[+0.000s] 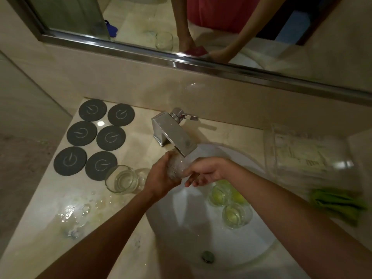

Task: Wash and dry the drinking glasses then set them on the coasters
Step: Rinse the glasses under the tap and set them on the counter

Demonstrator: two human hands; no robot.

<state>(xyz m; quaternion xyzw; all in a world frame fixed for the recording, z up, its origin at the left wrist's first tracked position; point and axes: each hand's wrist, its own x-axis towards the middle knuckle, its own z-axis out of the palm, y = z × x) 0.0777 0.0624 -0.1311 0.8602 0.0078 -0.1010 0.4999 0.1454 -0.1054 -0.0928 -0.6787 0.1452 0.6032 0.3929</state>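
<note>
Glass (pixel 177 166) number one is sitting right under the chrome faucet (pixel 174 131) spout, tipped on its side over the white sink (pixel 181 228). The left hand (pixel 161 178) is wrapping around it from the left side and gripping it, while the right hand (pixel 207 171) is resting against its other side with the fingers (pixel 193 179) spread loosely downward, so not really clamping anything. Two more glasses (pixel 227 202) with yellowish stuff in them are sitting down in the basin on the right. Another clear glass (pixel 121 179) is standing upright on the counter (pixel 141 248) just left of the sink, close to the six dark round coasters (pixel 94 137), which are lying in two rows with nothing on them. Puddles of water (pixel 74 216) are spreading over the counter near the front edge. A green cloth (pixel 338 204) is lying off to the right of the sink.
</note>
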